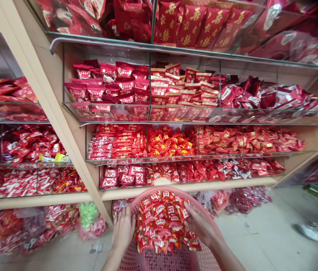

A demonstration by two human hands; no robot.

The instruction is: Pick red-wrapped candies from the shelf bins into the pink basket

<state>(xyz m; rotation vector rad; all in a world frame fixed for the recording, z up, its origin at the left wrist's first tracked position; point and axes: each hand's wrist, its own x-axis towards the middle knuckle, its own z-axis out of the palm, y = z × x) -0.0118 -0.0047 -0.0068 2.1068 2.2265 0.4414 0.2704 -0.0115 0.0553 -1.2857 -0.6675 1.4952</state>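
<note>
A pink perforated plastic basket (209, 248) stands low in front of me. A mound of small red-and-gold wrapped candies (161, 222) lies inside it, toward its far side. My left hand (123, 227) is at the basket's left side, fingers stretched out beside the candies. On the opposite side, my right hand (201, 226) has its fingers extended against the right edge of the mound. Neither hand visibly grips a single candy. The undersides of both hands are hidden.
Glass-fronted shelves (184, 114) filled with red packets rise ahead. Behind the basket runs the wooden bottom ledge (232, 186). Bags of candy (243, 199) lie on the tiled floor (263, 241) below. A slanting wooden post (38, 98) divides the shelving. A shoe (317, 232) is at the right.
</note>
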